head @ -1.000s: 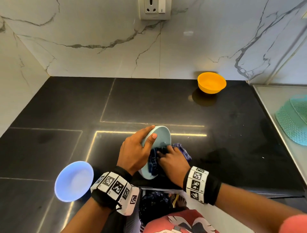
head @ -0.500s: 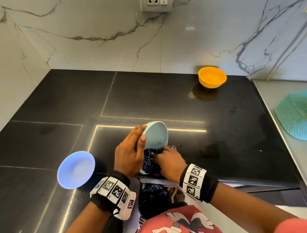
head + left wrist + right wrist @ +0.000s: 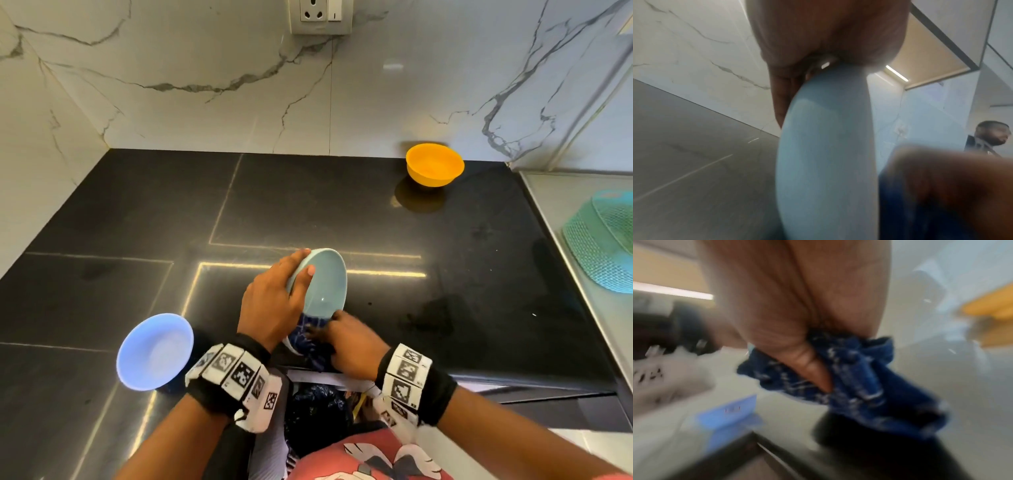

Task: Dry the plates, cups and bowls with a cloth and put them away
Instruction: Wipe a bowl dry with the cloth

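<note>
My left hand [image 3: 277, 301] grips a pale teal bowl [image 3: 325, 284] by its rim, thumb inside, holding it tilted on edge over the front of the black counter [image 3: 445, 274]. The bowl's outer wall [image 3: 824, 162] fills the left wrist view. My right hand [image 3: 346, 342] clutches a dark blue patterned cloth [image 3: 308, 334] and presses it against the bowl's lower rim. In the blurred right wrist view the thumb pinches the bunched cloth [image 3: 855, 378]. A light blue bowl [image 3: 154, 353] stands at the front left, an orange bowl [image 3: 434, 169] at the back right.
A teal mesh basket [image 3: 606, 246] lies on the steel draining surface [image 3: 565, 205] to the right. Marble walls close the back and left. A wall socket [image 3: 320, 15] is above. Another person [image 3: 990, 138] appears in the left wrist view.
The bowl has been turned in my left hand so more of its inside shows, and the cloth with my right hand has slid down from inside the bowl to its lower rim.
</note>
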{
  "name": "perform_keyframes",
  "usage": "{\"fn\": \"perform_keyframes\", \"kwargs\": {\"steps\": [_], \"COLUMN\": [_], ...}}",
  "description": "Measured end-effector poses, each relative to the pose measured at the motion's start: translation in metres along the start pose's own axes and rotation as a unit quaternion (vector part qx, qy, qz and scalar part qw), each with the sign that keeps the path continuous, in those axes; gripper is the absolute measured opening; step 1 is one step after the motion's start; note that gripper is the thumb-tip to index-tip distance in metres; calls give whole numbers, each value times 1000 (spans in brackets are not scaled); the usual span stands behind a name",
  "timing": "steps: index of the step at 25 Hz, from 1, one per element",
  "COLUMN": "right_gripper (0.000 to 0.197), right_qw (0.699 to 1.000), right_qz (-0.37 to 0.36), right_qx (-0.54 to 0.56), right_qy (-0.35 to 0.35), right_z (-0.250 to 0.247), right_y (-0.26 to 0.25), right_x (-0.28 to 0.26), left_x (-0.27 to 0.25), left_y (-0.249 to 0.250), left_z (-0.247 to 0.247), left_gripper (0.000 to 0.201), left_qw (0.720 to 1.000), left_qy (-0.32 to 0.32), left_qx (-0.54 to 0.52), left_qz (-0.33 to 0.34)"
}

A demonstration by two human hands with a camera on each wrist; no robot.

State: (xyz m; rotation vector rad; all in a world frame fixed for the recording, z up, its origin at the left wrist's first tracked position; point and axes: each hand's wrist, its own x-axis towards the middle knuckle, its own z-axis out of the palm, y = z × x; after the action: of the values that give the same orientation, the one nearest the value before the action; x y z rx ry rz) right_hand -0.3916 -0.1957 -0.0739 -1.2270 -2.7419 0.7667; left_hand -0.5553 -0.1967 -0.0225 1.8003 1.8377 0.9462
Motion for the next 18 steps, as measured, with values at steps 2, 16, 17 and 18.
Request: {"fn": "perform_keyframes", "kwargs": {"steps": [2,16,17,18], "right_gripper": [27,25,26,30], "right_qw": [981,962,971,982], "right_qz": [12,1,-19,-32], "right_qx": [-193,-269,-237,-178], "right_qy": [-6,-38,-36,-53], "right_z": [-5,-34,-36,-41], "right_y": [14,50,51,49], "right_x": [10,16,17,18], "left_x": [22,92,96,99], "left_y": [13,40,37,34], "left_z": [-2,14,15,16], "left_gripper": [38,35,35,35], "left_qw": [998,975,974,973], "left_qy": [-51,-183,-191,-198], "left_qx": [39,121,116,103], "left_qz": [-15,-36,-46,-57]}}
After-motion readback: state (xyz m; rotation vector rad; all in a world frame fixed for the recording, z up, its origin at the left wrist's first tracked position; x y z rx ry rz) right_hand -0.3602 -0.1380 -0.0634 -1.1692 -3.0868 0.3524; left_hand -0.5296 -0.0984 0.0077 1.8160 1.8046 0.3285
